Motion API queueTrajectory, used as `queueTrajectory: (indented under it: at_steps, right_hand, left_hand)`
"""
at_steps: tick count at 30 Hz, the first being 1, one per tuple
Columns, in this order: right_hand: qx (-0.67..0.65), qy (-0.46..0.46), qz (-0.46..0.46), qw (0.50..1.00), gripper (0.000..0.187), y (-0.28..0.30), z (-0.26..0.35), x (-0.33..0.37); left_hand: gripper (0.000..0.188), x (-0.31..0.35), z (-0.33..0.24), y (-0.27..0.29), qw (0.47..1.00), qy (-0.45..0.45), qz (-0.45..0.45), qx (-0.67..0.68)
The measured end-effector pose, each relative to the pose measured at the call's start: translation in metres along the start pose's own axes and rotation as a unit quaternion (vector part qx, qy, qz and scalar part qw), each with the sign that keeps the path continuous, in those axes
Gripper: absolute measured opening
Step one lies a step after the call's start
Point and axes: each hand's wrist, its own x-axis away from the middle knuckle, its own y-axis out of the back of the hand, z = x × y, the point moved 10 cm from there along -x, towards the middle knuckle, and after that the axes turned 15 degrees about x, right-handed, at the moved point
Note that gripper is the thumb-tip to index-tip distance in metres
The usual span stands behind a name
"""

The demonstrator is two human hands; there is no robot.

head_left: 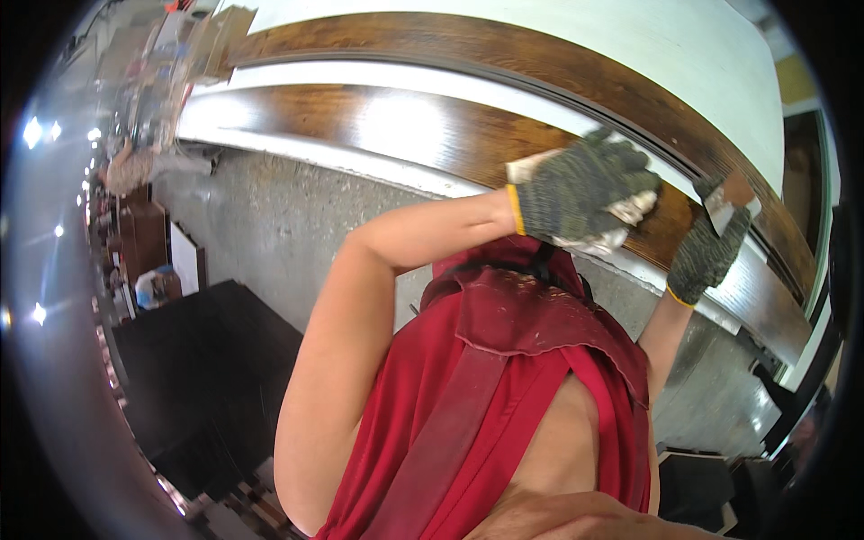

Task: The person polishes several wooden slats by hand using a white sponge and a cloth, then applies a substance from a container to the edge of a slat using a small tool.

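There are two dark knitted gloves (569, 200), one whitish rag (634, 209), one flat-bladed scraper (733, 200), two brown wood-grain boards (504, 135), one red apron (540, 310) and one large black panel (207, 378) in view.

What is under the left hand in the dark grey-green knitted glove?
A crumpled off-white cloth shows around the left hand, over a glossy brown wood-grain board. The cloth's middle and the board beneath are covered.

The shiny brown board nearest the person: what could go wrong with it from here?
The flat scraper-like tool in the right hand is near the board, so its edge might scratch that glossy surface. Any grit caught in the crumpled cloth under the left hand could also mark it.
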Motion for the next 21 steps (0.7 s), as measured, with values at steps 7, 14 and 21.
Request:
queueTrajectory:
  at_steps: [7, 14, 21]
  right_hand:
    - [0.123, -0.026, 0.056, 0.991, 0.036, 0.024, -0.016, -0.006]
    - [0.540, 0.254, -0.039, 0.802, 0.040, 0.044, -0.007, -0.006]
    - [0.580, 0.243, 0.004, 0.777, 0.046, 0.058, -0.021, -0.023]
  left_hand:
    - [0.053, 0.192, 0.135, 0.174, 0.949, 0.274, -0.136, -0.078]
    - [0.050, 0.351, 0.213, 0.319, 0.897, 0.336, -0.201, -0.203]
    - [0.064, 0.341, 0.213, 0.316, 0.858, 0.373, -0.192, -0.295]
